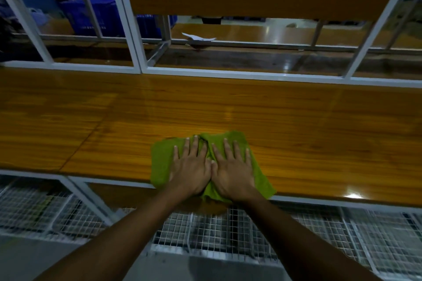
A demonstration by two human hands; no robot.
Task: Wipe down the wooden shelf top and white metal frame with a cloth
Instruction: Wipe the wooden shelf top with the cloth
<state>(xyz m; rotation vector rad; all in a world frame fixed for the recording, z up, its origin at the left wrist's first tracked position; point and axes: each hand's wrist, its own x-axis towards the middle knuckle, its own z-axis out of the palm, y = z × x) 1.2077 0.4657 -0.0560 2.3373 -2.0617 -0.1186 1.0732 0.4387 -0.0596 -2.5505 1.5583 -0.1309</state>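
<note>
Our left hand [190,166] and our right hand [233,166] lie flat on the green cloth [161,162], side by side, with fingers spread and thumbs close together. We press down on it and do not pinch it.

The cloth sits on the wooden shelf top [296,121], and its near part hangs over the front edge. Behind the cloth runs the white frame [228,73]. Below the cloth are wire baskets [217,230]. Far behind it lies a scrap of white paper [198,37].

What could go wrong? If we pull back toward us, the cloth may slip off the edge and drop onto the baskets. The cloth is also bunched up between our hands, so it could skip some spots.
</note>
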